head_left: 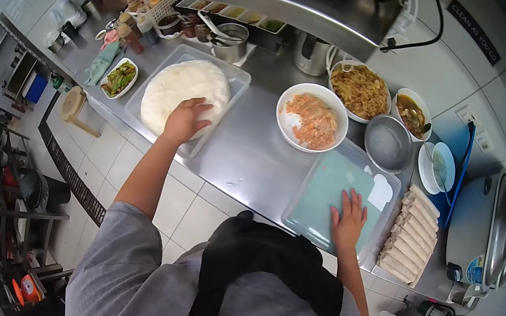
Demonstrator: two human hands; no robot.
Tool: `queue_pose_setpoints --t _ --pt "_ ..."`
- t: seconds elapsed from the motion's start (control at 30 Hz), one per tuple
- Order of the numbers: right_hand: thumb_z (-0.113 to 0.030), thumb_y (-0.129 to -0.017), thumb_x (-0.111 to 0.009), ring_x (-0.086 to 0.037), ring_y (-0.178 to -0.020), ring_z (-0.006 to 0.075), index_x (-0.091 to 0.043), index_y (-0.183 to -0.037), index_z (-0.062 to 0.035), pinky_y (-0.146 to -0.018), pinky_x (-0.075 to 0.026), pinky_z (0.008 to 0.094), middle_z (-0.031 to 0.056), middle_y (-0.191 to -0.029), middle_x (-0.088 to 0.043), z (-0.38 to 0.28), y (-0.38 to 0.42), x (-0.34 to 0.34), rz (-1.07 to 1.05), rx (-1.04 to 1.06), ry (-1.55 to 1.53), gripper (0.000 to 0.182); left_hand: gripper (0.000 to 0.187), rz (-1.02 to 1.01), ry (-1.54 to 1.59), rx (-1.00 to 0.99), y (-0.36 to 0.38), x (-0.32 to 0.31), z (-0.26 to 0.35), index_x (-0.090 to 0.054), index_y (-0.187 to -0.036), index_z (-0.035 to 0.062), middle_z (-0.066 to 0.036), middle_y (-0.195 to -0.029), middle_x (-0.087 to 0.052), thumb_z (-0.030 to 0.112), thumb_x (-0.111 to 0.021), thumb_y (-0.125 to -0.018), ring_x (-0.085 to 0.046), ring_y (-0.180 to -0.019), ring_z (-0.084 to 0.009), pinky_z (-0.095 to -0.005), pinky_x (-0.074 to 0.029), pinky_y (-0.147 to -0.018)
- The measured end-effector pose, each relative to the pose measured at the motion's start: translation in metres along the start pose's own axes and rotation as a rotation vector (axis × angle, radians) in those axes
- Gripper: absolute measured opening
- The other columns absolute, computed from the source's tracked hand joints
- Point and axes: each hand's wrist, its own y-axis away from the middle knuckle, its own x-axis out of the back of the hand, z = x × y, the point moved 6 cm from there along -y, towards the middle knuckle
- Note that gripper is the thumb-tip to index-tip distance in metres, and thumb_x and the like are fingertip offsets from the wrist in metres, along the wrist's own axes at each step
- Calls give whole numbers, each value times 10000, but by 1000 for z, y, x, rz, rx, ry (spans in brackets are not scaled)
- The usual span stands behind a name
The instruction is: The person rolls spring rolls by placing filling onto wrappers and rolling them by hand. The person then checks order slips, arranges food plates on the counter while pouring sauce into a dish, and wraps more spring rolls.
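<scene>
Two bare hands reach forward over a steel desk [230,161], arms spread apart, seen from above by the person wearing a grey shirt and black apron [272,251]. The left arm stretches out long, its hand [187,121] palm down with fingers parted, slightly bent and pointing to the right. The right arm bends closer to the body; its hand [349,220] lies flat, fingers fanned wide and pointing away.

Between the two sets of fingers, farther out, stands a white bowl of orange shredded filling [313,120]. Beyond the right fingers are an empty-looking metal bowl [388,145], a bowl of noodles [361,90] and a bowl of stew [413,114]. Just right of those fingers, pale rolls [410,235] lie in a row. Left of the left fingers sits a small dish of green vegetables [120,79]; beyond them is a metal pot [231,44].

Directly beneath the left fingers is the near right edge of a round white stack of wrappers [178,89], inside a clear container [244,80]. Under the right fingers is a pale green board [325,187] in a clear tray [290,212].
</scene>
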Motion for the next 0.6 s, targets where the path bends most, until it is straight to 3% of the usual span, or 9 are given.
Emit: queue_pose_setpoints --t 0.1,0.17,0.3,0.4,0.47,0.5,0.57,0.6 --pt "-301 -911 -648 -368 -1417 322 -519 -1406 -142 -1165 -206 528 104 -1506 -437 2 2 -2 7 5 -4 536 354 -7 135 40 1 -2 -14 -713 -1169 112 -144 -1148 -675 151 -756 -820 -648 -1012 -318 -399 -516 -911" --pt "-285 -920 -633 -369 -1417 320 -519 -1407 -141 -1172 -204 507 103 -1507 -438 -1 1 -1 9 -2 4 521 268 -14 433 310 2 -4 -32 -726 -1101 64 -159 -1087 -691 165 -731 -854 -667 -947 -321 -391 -526 -862" --pt "-290 -925 -624 -372 -1417 318 -516 -1411 -143 -1170 -211 506 98 -1509 -440 -2 1 -1 1 -20 22 519 214 27 400 190 -3 -3 -33 -733 -1033 32 -164 -1073 -694 182 -715 -882 -676 -924 -304 -366 -526 -812" --pt "-296 -932 -617 -376 -1415 318 -511 -1417 -151 -1167 -221 507 92 -1509 -442 -3 1 -2 11 -24 34 517 174 29 145 176 -9 0 -31 -735 -1009 36 -164 -1019 -705 166 -695 -901 -678 -870 -307 -340 -525 -775" --pt "-297 -935 -614 -382 -1412 317 -511 -1417 -156 -1163 -230 507 92 -1509 -442 -4 1 0 8 -30 21 513 140 149 398 414 -11 1 -48 -741 -975 35 -114 -881 -715 142 -695 -897 -668 -768 -245 -312 -516 -726" --pt "-297 -935 -614 -382 -1412 317 -511 -1417 -156 -1163 -230 507 92 -1509 -442 -4 2 0 12 -37 25 513 140 146 402 407 -15 -2 -56 -741 -975 35 -114 -881 -715 142 -695 -897 -668 -768 -245 -312 -516 -726" --pt "-301 -939 -609 -385 -1410 318 -514 -1414 -157 -1162 -231 507 93 -1506 -445 -4 2 -1 11 -33 21 506 79 119 820 605 -14 -19 -88 -731 -907 37 -37 -784 -686 109 -718 -878 -620 -703 -144 -270 -493 -693" --pt "-301 -939 -609 -385 -1410 318 -514 -1414 -157 -1162 -231 507 93 -1506 -445 -4 1 0 13 -37 22 506 79 116 822 602 -14 -17 -87 -731 -907 37 -37 -784 -686 109 -718 -878 -620 -703 -144 -270 -493 -693"
